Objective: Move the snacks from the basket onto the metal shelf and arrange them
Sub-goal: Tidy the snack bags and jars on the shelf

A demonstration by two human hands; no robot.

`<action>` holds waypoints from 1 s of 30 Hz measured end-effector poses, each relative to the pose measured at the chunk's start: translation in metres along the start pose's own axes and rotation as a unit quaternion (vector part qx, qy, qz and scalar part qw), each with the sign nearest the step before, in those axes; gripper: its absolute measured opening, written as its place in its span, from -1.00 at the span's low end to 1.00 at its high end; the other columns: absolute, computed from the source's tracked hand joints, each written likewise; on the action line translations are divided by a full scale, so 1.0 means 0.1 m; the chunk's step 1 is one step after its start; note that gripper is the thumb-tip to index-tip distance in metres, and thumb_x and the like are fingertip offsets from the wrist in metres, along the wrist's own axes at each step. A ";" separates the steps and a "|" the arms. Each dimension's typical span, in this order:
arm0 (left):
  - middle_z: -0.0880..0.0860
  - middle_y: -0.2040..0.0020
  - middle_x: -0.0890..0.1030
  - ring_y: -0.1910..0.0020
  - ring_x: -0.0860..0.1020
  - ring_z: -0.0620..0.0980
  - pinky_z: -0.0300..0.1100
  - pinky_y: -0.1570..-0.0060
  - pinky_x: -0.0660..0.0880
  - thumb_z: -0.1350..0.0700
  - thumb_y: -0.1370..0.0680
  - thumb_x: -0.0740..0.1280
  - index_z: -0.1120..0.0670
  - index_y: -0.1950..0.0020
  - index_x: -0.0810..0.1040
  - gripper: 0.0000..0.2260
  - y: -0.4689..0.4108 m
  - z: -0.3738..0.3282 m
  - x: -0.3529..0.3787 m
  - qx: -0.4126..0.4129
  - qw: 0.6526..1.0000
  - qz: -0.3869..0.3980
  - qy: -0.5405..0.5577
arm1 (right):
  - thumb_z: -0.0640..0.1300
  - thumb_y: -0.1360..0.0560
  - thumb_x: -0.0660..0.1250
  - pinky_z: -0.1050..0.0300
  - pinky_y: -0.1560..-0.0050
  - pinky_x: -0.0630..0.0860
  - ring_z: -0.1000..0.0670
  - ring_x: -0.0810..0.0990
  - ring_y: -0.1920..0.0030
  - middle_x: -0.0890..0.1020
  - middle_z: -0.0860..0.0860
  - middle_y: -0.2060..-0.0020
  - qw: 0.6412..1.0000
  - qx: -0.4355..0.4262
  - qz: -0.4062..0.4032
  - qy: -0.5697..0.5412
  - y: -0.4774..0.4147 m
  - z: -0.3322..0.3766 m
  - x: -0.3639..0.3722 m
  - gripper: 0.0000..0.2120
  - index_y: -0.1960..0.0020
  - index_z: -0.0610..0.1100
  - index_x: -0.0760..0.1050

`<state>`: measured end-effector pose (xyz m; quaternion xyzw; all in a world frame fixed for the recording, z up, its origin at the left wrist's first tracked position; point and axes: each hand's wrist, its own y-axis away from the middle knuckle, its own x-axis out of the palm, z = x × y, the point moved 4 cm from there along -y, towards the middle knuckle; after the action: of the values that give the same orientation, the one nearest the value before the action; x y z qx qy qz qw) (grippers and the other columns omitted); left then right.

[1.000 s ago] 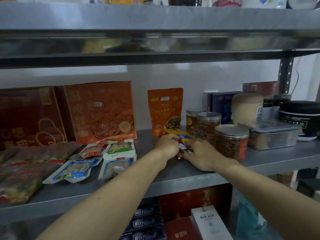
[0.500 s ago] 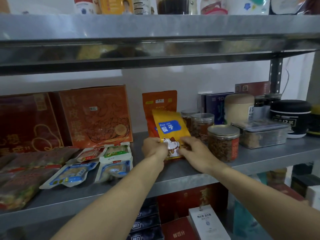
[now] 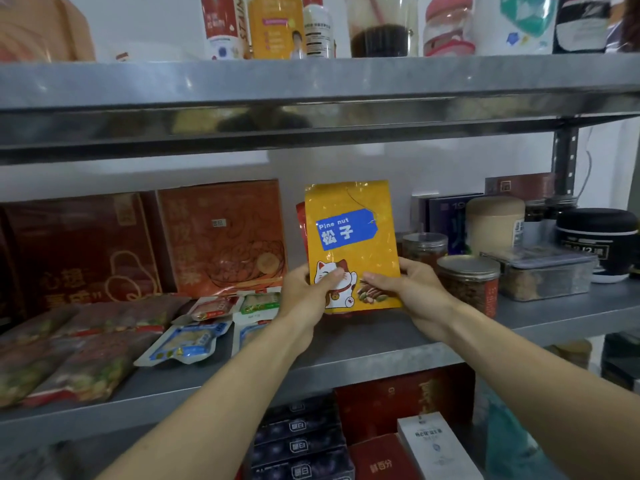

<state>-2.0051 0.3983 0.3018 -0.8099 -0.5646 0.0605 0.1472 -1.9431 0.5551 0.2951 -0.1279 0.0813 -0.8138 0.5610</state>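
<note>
On the shelf (image 3: 363, 344), red boxes (image 3: 221, 237) stand at the back left, and flat packets (image 3: 187, 344) lie toward the left front edge. Mid-shelf, the left grip (image 3: 306, 292) pinches the lower left of the bag (image 3: 349, 237), thumb on its front. The bag is upright. The right grip (image 3: 412, 289) clasps its lower right corner. Jars (image 3: 467, 278) stand just beside it, toward the right edge.

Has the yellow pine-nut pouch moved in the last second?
Yes. The yellow foil pine-nut pouch tipped up from lying low on the grey metal shelf to upright, covering the orange pouch behind.
</note>
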 end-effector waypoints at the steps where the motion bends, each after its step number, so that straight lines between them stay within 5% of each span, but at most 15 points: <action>1: 0.03 0.05 0.71 0.10 0.69 0.00 -0.14 0.13 0.63 0.18 -0.54 0.41 0.07 -0.03 0.62 -0.91 0.01 0.01 -0.01 -0.003 1.000 -0.006 0.010 | -0.21 -0.37 0.51 -0.09 -0.09 0.61 -0.14 0.71 0.02 0.73 -0.12 0.04 1.000 0.011 0.005 -0.012 0.01 -0.01 0.01 -0.62 -0.17 -0.20 0.58; 8: -0.07 0.05 0.67 0.07 0.65 -0.07 -0.19 0.12 0.57 0.20 -0.60 0.33 -0.01 -0.05 0.55 -0.88 0.02 -0.05 -0.11 0.014 0.997 -0.068 0.021 | -0.19 -0.41 0.46 0.04 0.02 0.66 -0.11 0.71 0.03 0.72 -0.16 0.03 0.997 0.053 0.009 -0.060 0.14 -0.05 0.00 -0.70 -0.13 -0.21 0.60; 13: 0.02 -0.08 0.64 0.00 0.62 0.02 -0.15 0.12 0.53 0.23 -0.60 0.32 0.07 -0.20 0.53 -0.80 0.02 0.04 -0.35 -0.005 0.986 -0.164 0.012 | -0.21 -0.50 0.43 -0.02 0.06 0.66 -0.07 0.72 0.13 0.73 -0.12 0.10 0.990 0.015 -0.124 -0.058 0.16 -0.04 -0.14 -0.89 -0.02 -0.16 0.62; 17: 0.02 -0.04 0.62 0.11 0.57 -0.01 -0.25 0.32 0.42 0.27 -0.59 0.29 0.08 -0.19 0.53 -0.79 0.04 0.06 -0.40 -0.035 0.986 -0.164 -0.012 | -0.18 -0.49 0.45 -0.06 0.03 0.66 -0.07 0.72 0.11 0.73 -0.04 0.12 0.977 -0.020 -0.213 -0.013 0.12 0.00 -0.27 -0.93 0.05 -0.05 0.62; 24: 0.01 0.05 0.59 0.24 0.53 -0.10 -0.27 0.37 0.37 0.30 -0.58 0.30 0.03 -0.02 0.51 -0.83 0.06 -0.01 -0.37 -0.044 0.987 -0.150 -0.041 | -0.12 -0.50 0.44 -0.01 -0.02 0.62 0.02 0.67 0.12 0.68 -0.03 0.02 0.963 -0.058 -0.262 0.023 0.17 0.19 -0.32 -0.70 -0.21 -0.14 0.57; 30: 0.06 -0.07 0.64 0.01 0.58 0.06 -0.16 0.11 0.44 0.30 -0.55 0.36 0.06 -0.10 0.55 -0.81 0.06 0.04 -0.35 -0.062 0.988 -0.124 -0.060 | -0.11 -0.49 0.45 0.04 0.02 0.62 0.02 0.68 0.11 0.68 0.00 0.07 0.963 -0.059 -0.263 0.024 0.19 0.27 -0.30 -0.71 -0.19 -0.12 0.58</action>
<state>-2.0128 0.3647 0.2936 -0.7360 -0.6712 0.0555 0.0687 -1.9082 0.5768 0.3120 -0.1579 0.1067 -0.9293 0.3165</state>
